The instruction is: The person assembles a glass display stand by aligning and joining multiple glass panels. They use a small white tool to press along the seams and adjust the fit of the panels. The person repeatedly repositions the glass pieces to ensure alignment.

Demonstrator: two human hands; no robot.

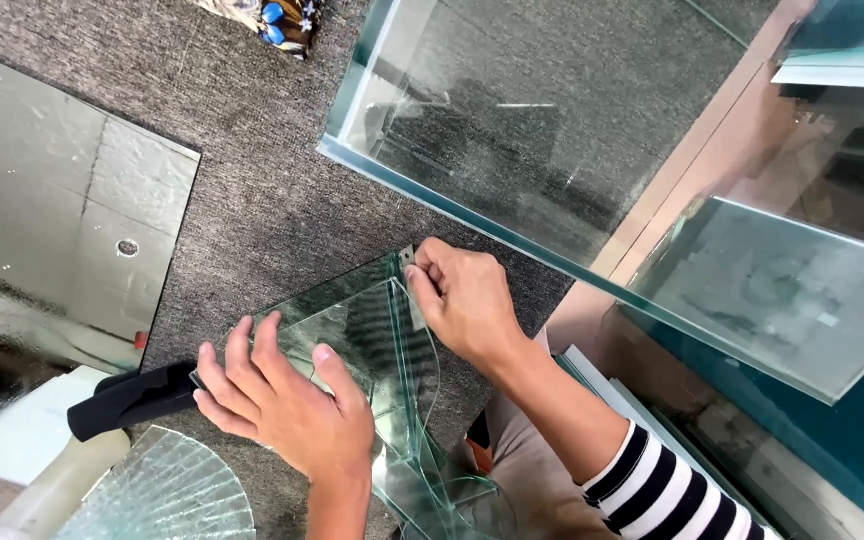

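Observation:
A small clear glass box (357, 315) with greenish edges lies on grey carpet. My left hand (287, 400) presses flat on its near pane, fingers spread. My right hand (464, 298) pinches a small metal razor blade (410, 262) at the box's far top corner, against the glass edge. A striped black-and-white sleeve covers my right forearm.
A large glass tank (552, 120) stands behind on the carpet. A mirror sheet (52, 200) lies at left. A black cloth (127, 398) sits beside my left hand, a fan-shaped textured glass piece (167, 490) below it. More glass panes (782, 290) stand at right.

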